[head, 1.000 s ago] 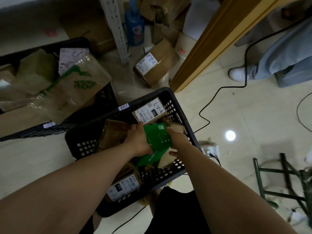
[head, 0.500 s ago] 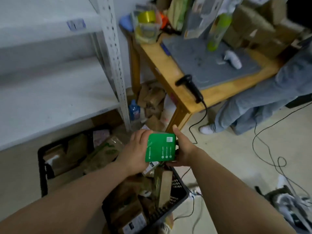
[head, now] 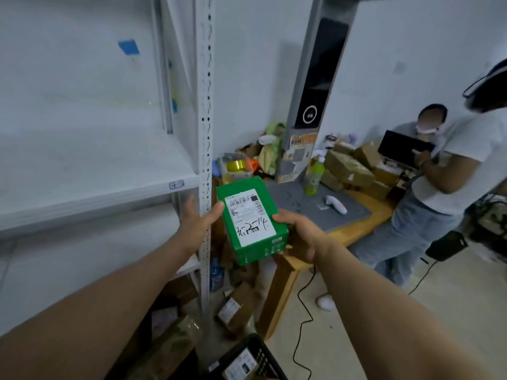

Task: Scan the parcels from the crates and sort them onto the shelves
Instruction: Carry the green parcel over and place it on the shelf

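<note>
A green box parcel (head: 251, 219) with a white shipping label and handwritten marks is held up in front of me at chest height. My left hand (head: 196, 224) grips its left edge with the thumb on top. My right hand (head: 297, 233) holds its right side and underside. The white metal shelves (head: 90, 185) stand to the left, with a small label on the shelf edge. A black crate (head: 247, 357) with labelled parcels shows at the bottom edge. A white handheld scanner (head: 336, 204) lies on the grey mat of the wooden table.
The wooden table (head: 359, 223) at right carries cardboard boxes (head: 349, 167), a green bottle (head: 314, 175) and tape rolls. A person in a white shirt (head: 450, 182) stands beside it; another sits behind. Parcels (head: 237, 308) and a black cable (head: 301, 325) lie on the floor.
Both hands lifted the green parcel out of the crate and turned its labelled face toward me. My view rose from the floor crates up to the shelves and table.
</note>
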### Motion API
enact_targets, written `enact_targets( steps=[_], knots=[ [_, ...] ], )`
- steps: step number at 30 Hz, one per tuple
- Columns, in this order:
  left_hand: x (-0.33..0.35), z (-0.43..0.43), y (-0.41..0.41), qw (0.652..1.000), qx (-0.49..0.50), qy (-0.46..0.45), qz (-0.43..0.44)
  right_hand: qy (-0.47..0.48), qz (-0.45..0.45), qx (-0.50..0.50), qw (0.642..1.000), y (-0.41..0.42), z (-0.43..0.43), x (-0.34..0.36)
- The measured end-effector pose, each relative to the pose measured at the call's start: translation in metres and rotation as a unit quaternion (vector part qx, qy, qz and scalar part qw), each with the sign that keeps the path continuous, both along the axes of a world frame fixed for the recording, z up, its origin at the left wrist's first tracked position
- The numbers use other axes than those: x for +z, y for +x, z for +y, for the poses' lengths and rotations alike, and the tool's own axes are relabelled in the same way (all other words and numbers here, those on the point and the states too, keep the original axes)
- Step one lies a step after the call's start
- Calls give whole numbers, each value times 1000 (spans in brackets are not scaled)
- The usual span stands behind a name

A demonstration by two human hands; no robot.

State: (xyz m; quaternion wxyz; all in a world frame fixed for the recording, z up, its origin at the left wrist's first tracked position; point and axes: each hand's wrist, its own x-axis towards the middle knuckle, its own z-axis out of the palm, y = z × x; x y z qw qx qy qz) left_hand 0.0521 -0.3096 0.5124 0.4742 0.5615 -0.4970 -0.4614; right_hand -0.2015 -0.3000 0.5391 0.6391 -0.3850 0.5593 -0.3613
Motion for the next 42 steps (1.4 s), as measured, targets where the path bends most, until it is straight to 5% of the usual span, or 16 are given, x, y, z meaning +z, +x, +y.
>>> enact_targets(
  steps=[6, 13, 24, 34, 38, 42],
  knots=[
    [30, -4, 13, 987, -57, 87, 122, -57, 13, 76, 995, 8, -12, 27],
    [46, 11, 31, 977, -113, 67, 166, -72, -21, 163, 984, 25, -6, 32],
    [35, 30, 63, 979, -151, 136, 13, -63, 70, 159, 983, 76, 1, 11],
    [-21, 50, 62, 954, -142, 227, 133, 4, -3, 185, 983, 72, -11, -33],
    [-24, 52, 22, 943, -176, 268, 86, 36, -16, 187, 982, 52, -35, -54],
    [-40, 31, -20, 962, -66, 265, 27, 59, 40, 162, 984, 21, -61, -83]
  ],
)
